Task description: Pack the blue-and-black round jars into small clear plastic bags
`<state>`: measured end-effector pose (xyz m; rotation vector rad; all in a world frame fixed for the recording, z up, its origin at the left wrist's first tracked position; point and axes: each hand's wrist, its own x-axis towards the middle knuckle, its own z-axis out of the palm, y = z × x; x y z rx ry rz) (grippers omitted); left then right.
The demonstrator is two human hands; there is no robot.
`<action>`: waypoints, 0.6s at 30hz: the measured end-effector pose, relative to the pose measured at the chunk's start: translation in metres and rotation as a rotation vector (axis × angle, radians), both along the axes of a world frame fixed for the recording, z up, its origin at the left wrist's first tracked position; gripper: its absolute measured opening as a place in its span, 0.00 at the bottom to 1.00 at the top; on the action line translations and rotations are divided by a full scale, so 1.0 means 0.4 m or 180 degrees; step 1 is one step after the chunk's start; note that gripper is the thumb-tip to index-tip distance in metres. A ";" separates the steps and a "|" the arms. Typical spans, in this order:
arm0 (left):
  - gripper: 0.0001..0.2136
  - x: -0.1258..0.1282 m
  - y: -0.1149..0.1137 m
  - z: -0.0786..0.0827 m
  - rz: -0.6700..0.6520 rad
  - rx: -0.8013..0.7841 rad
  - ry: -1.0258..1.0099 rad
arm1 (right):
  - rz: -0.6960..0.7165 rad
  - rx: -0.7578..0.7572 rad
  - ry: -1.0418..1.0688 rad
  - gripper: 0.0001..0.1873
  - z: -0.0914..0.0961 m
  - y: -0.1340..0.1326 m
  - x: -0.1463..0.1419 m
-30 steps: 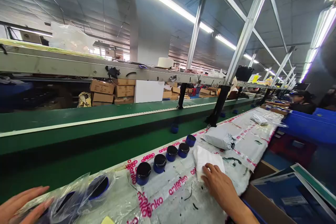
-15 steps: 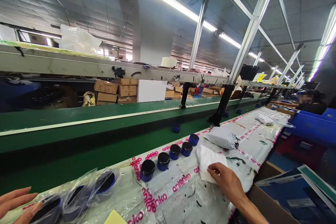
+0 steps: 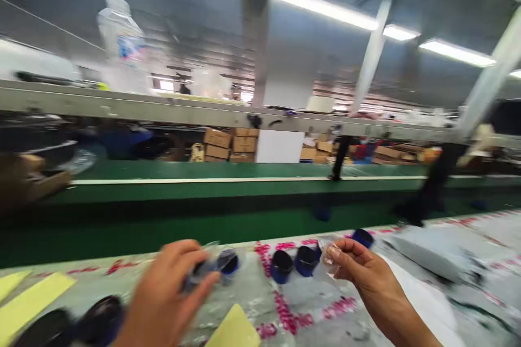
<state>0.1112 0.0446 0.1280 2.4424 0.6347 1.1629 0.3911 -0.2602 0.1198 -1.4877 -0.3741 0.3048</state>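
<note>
My left hand [image 3: 166,295], smeared by motion, has thumb and fingers closed around a blue-and-black round piece [image 3: 197,271] in clear plastic. Just beyond its fingertips is another bagged round piece [image 3: 228,262]. My right hand [image 3: 366,274] pinches a crumpled clear plastic bag [image 3: 329,256] between thumb and fingers, above the bench. Close to that bag stand short round blue pieces with black tops, one here [image 3: 281,266] and one beside it [image 3: 306,260]. A further one [image 3: 362,238] is partly behind my right hand. White sheets [image 3: 423,301] lie under my right forearm.
A green conveyor [image 3: 268,232] runs beyond the plastic-covered bench [image 3: 252,293]. Yellow paper pieces [image 3: 236,328] lie in front; dark round pieces [image 3: 100,317] sit front left. A pale plastic package [image 3: 433,249] lies right. Shelf posts [image 3: 431,184] rise past the bench.
The view has swung left. My right hand has left the white sheets and now holds a clear bag. My left hand has moved inward and closed on a bagged round piece.
</note>
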 end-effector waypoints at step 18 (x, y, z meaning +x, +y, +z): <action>0.13 -0.215 0.030 -0.002 -0.0382 -0.2935 -0.0577 | 0.3969 -0.0052 0.0894 0.20 0.062 0.652 -0.479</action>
